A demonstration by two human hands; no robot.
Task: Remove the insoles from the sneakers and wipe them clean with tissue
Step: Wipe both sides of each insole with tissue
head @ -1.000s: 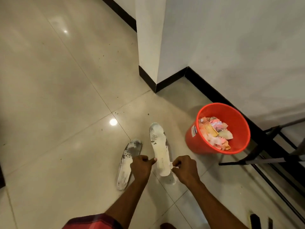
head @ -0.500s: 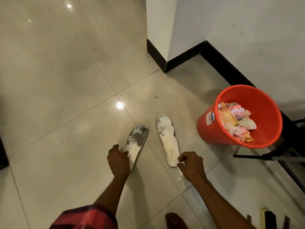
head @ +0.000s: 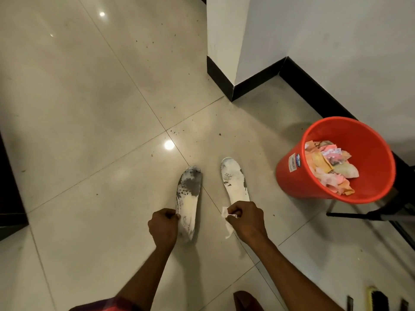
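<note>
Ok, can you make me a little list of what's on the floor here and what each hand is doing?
left hand: holds the heel end of the dirty insole
right hand: pinches a tissue over the heel end of the cleaner insole
dirty insole: on the floor, grey grime at the toe
cleaner insole: beside it, mostly white, a few specks near the toe
bucket: red, off to the right, scraps of paper inside
floor: pale shiny tiles with crumbs of dirt
</note>
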